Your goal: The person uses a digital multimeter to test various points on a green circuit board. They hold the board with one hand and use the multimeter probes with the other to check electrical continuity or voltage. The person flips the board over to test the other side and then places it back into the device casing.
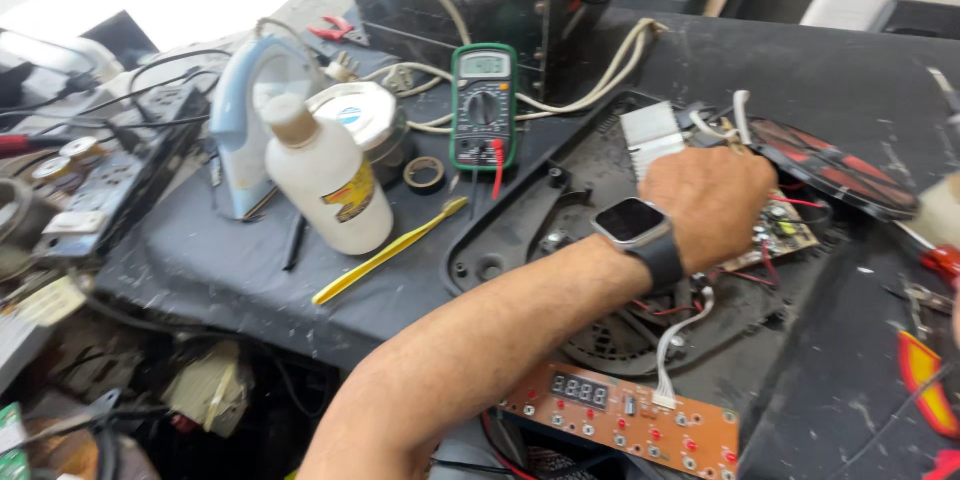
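Left hand (pixel 708 205), watch worn, laid on circuit board (pixel 778 232) inside opened black casing (pixel 560 200); grip hidden, cannot tell. Right hand barely seen at frame edge. Multimeter (pixel 484 105), white bottle (pixel 325 175) left on counter (pixel 200 260).

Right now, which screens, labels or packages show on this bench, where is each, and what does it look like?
Multimeter: upright at centre back, green case, small grey screen.
Smartwatch: on the left hand's wrist, dark square screen.
White bottle: left of centre, yellow label.
Orange control board: front, dark digit display.
Round tin: behind bottle, white lid.
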